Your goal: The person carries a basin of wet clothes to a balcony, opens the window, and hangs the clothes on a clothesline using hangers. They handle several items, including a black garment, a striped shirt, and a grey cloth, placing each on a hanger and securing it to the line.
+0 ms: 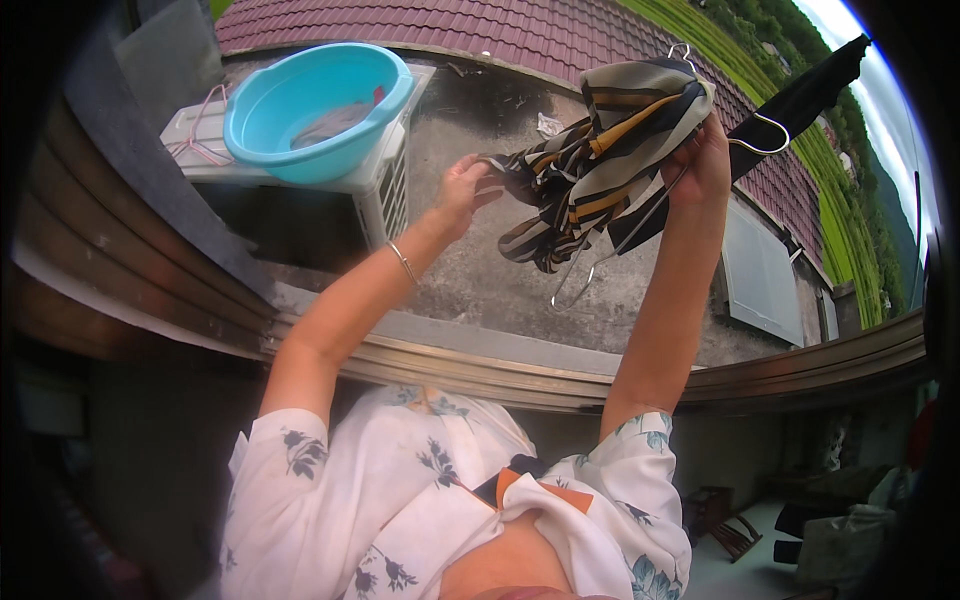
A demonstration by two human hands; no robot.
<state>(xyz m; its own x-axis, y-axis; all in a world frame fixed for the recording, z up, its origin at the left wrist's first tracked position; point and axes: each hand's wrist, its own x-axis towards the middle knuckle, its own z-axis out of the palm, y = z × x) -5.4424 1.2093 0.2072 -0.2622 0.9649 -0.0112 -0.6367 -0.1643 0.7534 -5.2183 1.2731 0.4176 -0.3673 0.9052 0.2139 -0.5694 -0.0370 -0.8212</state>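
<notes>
Both arms reach out over the window sill. My right hand [697, 161] is closed around a striped garment [630, 142] in black, grey and mustard and a metal wire hanger [589, 277]. The hanger's looped lower end shows below the cloth. My left hand [469, 193] pinches the left edge of the garment between thumb and fingers. Bunched folds of cloth hang between the hands. A small hook [679, 51] rises at the garment's top. Behind my right hand, a long black cloth [802, 101] stretches up to the right, with a larger metal hook [780, 142] beside it.
A turquoise plastic basin [251, 135] holding grey cloth [330, 126] sits on a white air-conditioner outdoor unit [382, 176]. Pink cord [196, 135] lies beside it. The metal window track [480, 367] runs below my arms. Beyond the concrete ledge [465, 292] are maroon roof tiles [450, 26].
</notes>
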